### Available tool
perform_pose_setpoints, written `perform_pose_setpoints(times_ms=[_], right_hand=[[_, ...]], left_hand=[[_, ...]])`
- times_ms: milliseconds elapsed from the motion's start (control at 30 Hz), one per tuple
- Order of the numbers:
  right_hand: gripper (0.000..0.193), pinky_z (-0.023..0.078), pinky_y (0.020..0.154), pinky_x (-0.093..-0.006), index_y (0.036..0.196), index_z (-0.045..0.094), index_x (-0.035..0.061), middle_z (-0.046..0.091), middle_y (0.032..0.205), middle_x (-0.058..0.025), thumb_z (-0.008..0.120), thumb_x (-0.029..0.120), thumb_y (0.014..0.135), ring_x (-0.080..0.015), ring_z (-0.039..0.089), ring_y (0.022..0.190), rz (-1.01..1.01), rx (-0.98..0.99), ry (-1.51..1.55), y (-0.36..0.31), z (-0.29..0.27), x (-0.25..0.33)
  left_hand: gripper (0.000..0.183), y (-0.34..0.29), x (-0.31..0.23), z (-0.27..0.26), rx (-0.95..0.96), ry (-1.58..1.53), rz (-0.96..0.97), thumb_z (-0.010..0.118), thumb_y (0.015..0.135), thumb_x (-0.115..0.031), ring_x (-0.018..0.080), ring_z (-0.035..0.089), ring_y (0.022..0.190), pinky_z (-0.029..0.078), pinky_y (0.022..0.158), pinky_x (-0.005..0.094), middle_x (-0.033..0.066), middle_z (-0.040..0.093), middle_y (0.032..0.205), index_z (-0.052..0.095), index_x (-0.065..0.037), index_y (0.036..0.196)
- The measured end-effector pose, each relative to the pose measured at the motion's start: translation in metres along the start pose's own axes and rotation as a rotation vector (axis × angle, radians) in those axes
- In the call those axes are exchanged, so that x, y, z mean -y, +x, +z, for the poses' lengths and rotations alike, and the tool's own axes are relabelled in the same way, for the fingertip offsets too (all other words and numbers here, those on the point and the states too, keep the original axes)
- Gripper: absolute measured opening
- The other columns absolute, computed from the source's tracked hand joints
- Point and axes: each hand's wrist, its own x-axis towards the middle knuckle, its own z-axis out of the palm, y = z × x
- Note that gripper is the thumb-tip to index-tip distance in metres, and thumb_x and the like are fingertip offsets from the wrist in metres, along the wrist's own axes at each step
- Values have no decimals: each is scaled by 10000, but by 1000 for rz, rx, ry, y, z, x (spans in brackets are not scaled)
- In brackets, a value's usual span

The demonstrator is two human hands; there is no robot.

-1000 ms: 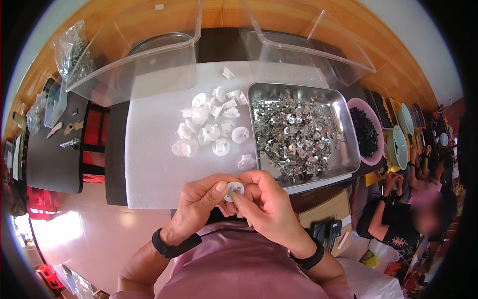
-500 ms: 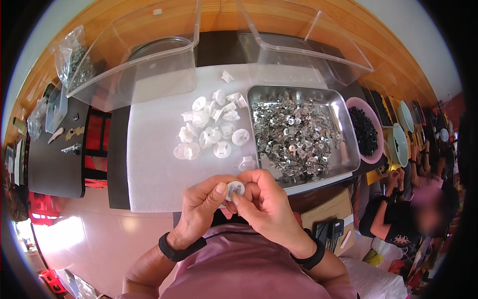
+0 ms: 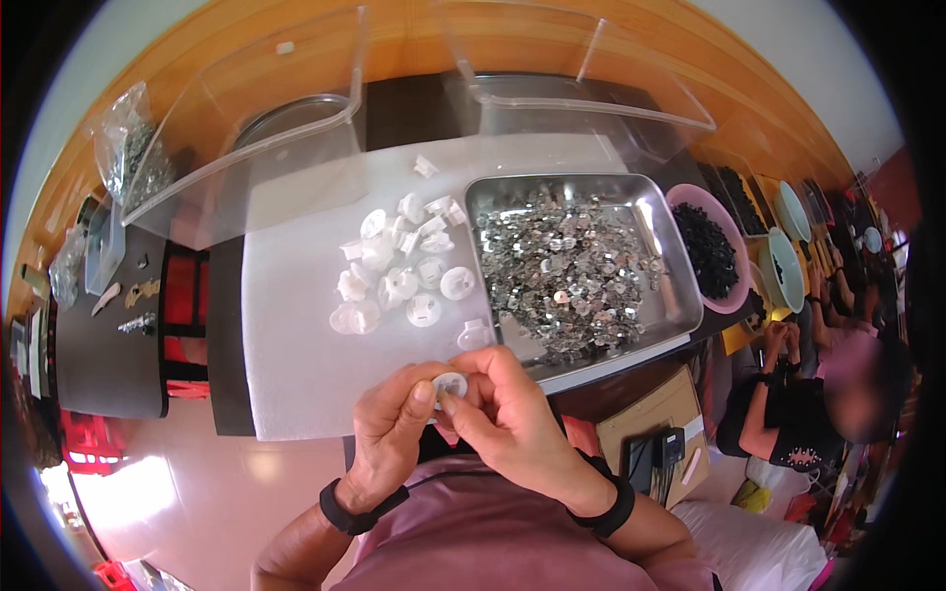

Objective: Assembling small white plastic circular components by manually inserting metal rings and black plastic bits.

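Note:
Near the front edge of the white foam sheet, both my hands grip one small round white plastic part. My left hand pinches its left side between thumb and fingers. From the other side my right hand closes in, with its thumb pressed on the part's face; whether a small metal piece is under that thumb is hidden. A loose pile of similar white plastic parts lies on the sheet beyond my hands. To the right, a metal tray holds a heap of small shiny metal pieces.
Two clear plastic bins stand along the far side. Right of the tray sit a pink basin of black parts and a pale green bowl. Another person works at the right. A dark side table stands left.
The view has shifted slightly, so the table things sit a little further left in it. My hands keep hold of the white part, with the right thumb still on its face.

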Motion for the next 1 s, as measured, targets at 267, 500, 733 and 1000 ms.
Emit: perform_pose_setpoints(times_ms=[267,500,733,1000], right_hand=[[287,354,474,-227,1121,449,-1,488,680,-1,624,77,908,-44,460,570,-72,-23,-81,-1,-2,-1],[423,411,487,-342,1264,386,-2,516,649,-100,609,100,919,-212,520,529,-221,-53,-80,-18,-14,12],[255,443,525,-211,1156,519,-9,586,759,-5,600,82,933,-53,525,614,-266,-342,-164,-53,-116,54],[123,416,521,-197,905,628,-3,613,705,-7,588,111,924,-33,520,599,-42,-869,-408,-59,-284,38]], left_hand=[[331,-3,6,2,-96,144,32,497,1003,-259,96,569,765,473,678,245,41,643,846,661,28,1000],[375,-4,2,7,-132,31,-39,524,991,-288,104,574,739,471,649,239,54,646,834,642,66,1028],[430,-2,-2,5,-131,-79,-123,511,984,-339,178,608,573,513,533,274,167,650,791,594,81,1023],[417,4,-1,13,-149,-35,-151,519,979,-349,166,576,527,486,486,266,155,638,753,586,60,1022]])
